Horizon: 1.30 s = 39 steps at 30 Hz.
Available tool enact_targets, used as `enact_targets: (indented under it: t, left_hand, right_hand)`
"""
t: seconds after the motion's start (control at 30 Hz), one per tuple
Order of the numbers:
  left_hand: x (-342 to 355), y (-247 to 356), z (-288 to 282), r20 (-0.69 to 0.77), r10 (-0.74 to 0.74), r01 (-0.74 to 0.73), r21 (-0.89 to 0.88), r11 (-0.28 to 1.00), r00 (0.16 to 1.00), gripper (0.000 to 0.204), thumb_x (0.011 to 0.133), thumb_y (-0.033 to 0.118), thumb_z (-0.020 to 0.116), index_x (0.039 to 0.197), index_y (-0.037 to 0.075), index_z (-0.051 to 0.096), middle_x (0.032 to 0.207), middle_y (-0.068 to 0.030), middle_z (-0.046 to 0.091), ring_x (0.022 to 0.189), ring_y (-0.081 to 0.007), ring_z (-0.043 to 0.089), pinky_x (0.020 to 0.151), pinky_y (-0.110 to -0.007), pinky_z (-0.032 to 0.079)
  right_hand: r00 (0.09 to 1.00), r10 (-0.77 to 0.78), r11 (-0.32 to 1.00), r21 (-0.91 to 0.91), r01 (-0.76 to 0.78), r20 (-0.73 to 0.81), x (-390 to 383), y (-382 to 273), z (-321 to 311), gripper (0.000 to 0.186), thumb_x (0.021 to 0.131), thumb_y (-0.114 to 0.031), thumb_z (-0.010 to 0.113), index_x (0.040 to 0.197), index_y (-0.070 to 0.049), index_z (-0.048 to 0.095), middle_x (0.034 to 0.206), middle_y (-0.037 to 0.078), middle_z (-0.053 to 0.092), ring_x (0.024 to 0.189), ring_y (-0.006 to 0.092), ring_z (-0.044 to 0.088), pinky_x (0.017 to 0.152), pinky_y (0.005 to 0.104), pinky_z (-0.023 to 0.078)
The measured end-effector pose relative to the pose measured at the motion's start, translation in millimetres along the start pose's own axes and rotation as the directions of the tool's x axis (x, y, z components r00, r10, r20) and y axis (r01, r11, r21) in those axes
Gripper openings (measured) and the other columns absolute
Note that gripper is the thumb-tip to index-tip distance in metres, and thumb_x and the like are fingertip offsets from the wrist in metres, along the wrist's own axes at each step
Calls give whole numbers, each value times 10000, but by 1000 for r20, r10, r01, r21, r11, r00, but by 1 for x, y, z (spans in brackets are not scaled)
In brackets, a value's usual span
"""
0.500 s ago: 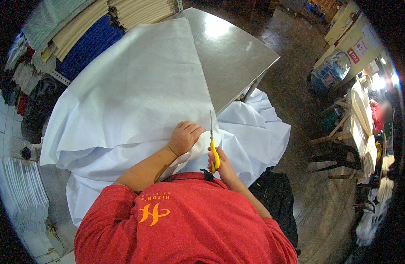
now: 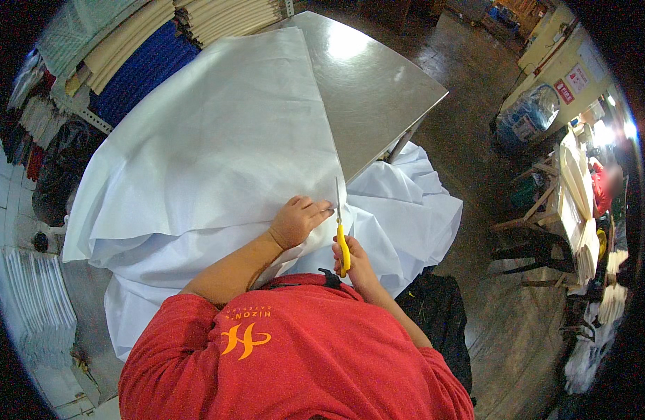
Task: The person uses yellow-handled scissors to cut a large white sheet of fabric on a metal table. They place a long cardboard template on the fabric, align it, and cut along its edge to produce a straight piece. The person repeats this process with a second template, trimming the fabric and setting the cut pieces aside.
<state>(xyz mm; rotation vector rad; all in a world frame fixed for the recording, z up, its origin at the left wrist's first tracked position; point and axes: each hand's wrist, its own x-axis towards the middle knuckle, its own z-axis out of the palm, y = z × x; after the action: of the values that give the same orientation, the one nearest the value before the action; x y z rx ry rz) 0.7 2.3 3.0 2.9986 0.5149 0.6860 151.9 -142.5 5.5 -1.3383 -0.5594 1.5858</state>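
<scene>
The white cloth [image 2: 217, 147] is lying over the metal table [image 2: 378, 84]. The left hand [image 2: 296, 220] is pressing flat on the cloth beside the cut to keep it tight, while the right hand [image 2: 354, 266] is gripping yellow scissors [image 2: 342, 234] at the cloth's edge

Yellow-handled scissors [image 2: 342, 234] at white cloth [image 2: 217, 140] edge

Hiding most of the steel tabletop [image 2: 378, 84] under the white cloth [image 2: 217, 154], covering the near cloth edge with the red shirt [image 2: 294, 357], concealing the yellow scissors' [image 2: 342, 241] handle loops inside the right hand [image 2: 354, 262], blurring into unreadable shapes the person [image 2: 606, 183] at far right.
</scene>
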Motion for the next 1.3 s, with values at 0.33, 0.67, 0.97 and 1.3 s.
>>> enact_targets:
  t: [0.33,0.67,0.97,1.3]
  left_hand:
    - [1,1,1,-6,18,-17,38,999,1000,328,804,179,522,1093,111,659,1168,33,594,894,-155,524,812,-318,427]
    - [-1,1,1,-29,26,-25,16,1000,999,341,798,176,518,1095,87,660,1177,16,594,947,-171,520,866,-333,411]
    - [-2,1,1,-36,55,-54,29,998,998,348,799,173,515,1106,92,656,1179,21,585,922,-175,511,840,-327,413]
    - [-3,2,0,5,50,-50,-12,999,999,318,804,187,526,1085,127,662,1210,26,576,961,-164,509,865,-324,402]
  right_hand:
    - [999,32,999,31,-32,15,-11,-3,0,448,904,-297,606,1230,-31,453,824,1,486,650,86,500,583,225,426]
    - [998,10,995,-101,-16,-59,-12,5,-4,414,877,-255,654,1189,-26,510,779,24,533,566,95,523,496,235,413]
    - [995,-32,974,-228,11,-90,-9,8,-9,412,849,-234,689,1164,-19,532,717,22,534,540,94,531,469,236,412]
    - [1000,9,1000,8,-9,-18,-6,-5,-6,404,882,-259,618,1189,-20,504,797,32,510,541,107,512,500,240,425]
